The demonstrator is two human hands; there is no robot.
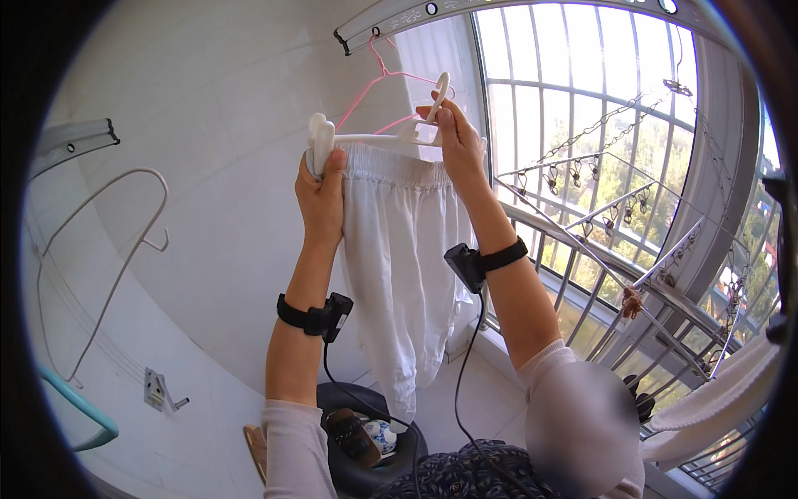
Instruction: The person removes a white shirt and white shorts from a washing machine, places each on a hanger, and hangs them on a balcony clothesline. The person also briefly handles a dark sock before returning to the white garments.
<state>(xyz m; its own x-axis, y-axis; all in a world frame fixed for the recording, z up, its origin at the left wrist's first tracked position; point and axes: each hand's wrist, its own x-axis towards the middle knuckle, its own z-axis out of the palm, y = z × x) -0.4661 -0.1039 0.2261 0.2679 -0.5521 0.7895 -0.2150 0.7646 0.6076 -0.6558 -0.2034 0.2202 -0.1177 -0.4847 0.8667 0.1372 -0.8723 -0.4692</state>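
Note:
A pair of white trousers [399,237] with a gathered elastic waistband hangs from a white plastic clip hanger [374,140] in front of me. My left hand [321,199] grips the hanger's left clip [321,140] together with the corner of the waistband, thumb towards me. With its fingers around the hanger's hook [441,93], my right hand [460,143] holds the other side. That hand and wrist cover most of the hanger's right end. Just behind, a pink wire hanger [381,76] hangs from a hole in the metal drying rail [405,26].
Right, a metal clip rack [580,231] hangs on chains before a barred window [586,125] and railing. Left are a wire hanger [124,268] and a wall-mounted crank [163,393]. Below, a black round container [405,461] holds a patterned ball [381,436]. Cables run from both wrist straps.

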